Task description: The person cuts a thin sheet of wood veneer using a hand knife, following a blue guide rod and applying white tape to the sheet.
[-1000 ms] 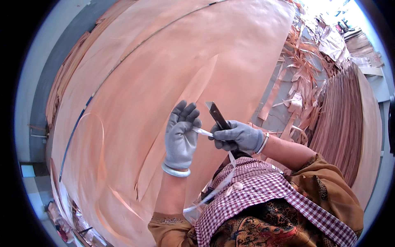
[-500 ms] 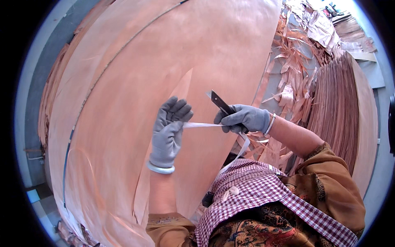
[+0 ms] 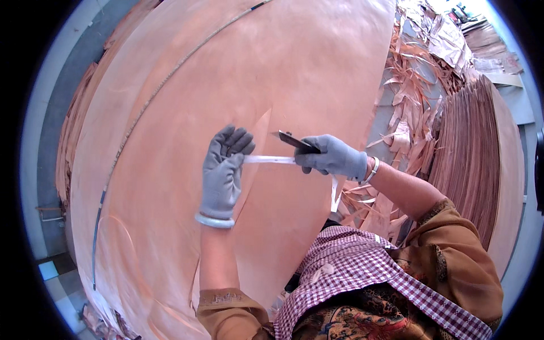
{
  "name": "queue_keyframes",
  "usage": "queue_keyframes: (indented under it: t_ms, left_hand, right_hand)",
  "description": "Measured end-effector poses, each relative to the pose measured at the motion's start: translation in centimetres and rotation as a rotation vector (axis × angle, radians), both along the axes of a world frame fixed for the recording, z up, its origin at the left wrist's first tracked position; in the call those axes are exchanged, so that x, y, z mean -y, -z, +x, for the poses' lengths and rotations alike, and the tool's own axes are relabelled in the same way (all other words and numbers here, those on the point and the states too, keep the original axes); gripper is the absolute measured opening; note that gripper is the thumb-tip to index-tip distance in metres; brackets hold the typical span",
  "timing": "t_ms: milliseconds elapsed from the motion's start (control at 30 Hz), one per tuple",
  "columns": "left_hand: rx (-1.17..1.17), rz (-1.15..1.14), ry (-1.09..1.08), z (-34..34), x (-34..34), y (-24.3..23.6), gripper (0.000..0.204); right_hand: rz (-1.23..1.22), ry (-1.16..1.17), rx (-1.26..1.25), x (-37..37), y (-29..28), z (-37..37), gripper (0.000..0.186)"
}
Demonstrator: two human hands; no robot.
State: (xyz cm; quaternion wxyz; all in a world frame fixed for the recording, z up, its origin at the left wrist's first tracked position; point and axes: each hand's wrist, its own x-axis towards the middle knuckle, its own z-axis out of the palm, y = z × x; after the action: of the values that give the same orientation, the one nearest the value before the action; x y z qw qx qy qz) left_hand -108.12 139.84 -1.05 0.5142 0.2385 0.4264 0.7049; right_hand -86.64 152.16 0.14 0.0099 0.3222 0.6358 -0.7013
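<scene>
- Step in hand, judged from the pose: a length of white tape (image 3: pixel 269 160) is being held out taut betw. both hands, approx. mid-frame, above the big veneer sheet (image 3: pixel 238 68).
- Next move, as judged: tape to be kept flat & untwisted, L end not let slip; blade to be kept clear of L fingertips & of tape until a cut is wanted.
- L hand (image 3: pixel 222 173), grey glove, just L of centre: tape end is pinched betw. thumb & forefinger; other fingers are loosely curled, w/ nothing seen in them.
- R hand (image 3: pixel 334 156), grey glove, R of centre: fingers are closed round a dark knife (image 3: pixel 297 141), blade bared & pointed up-left; other end of tape is met at the same fingers, exact pinch hidden.
- Loose tape tail (image 3: pixel 334 198) is seen below R hand, hanging twd. the checked apron (image 3: pixel 345 260), lower centre.
- Pointed pale sliver (image 3: pixel 262 126) is seen on the sheet betw. the hands; flap or gap can't be told.
- Upper R: torn veneer scraps (image 3: pixel 402 107); far R: veneer stack (image 3: pixel 464 153), on edge or flat unclear.
</scene>
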Motion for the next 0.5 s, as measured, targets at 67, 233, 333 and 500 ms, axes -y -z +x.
queue_keyframes:
  t_ms: [67,233,333,500]
  left_hand:
    - [-0.110,-0.004,-0.009,-0.4,-2.1,1.2,0.045]
    - [-0.425,-0.054,-0.082,-1.3,-7.8,4.6,0.044]
    - [-0.574,-0.093,-0.195,-2.2,-9.4,6.4,0.040]
    - [-1.181,-0.124,-0.294,-2.5,-7.3,8.2,0.035]
  right_hand:
    - [0.023,0.063,0.011,-1.3,0.4,-0.6,0.015]
    - [0.118,0.141,0.092,-5.7,2.1,-2.2,0.016]
    - [0.110,0.177,0.166,-7.3,3.5,-2.7,0.014]
    - [0.098,0.188,0.203,-9.3,6.0,-1.8,0.014]
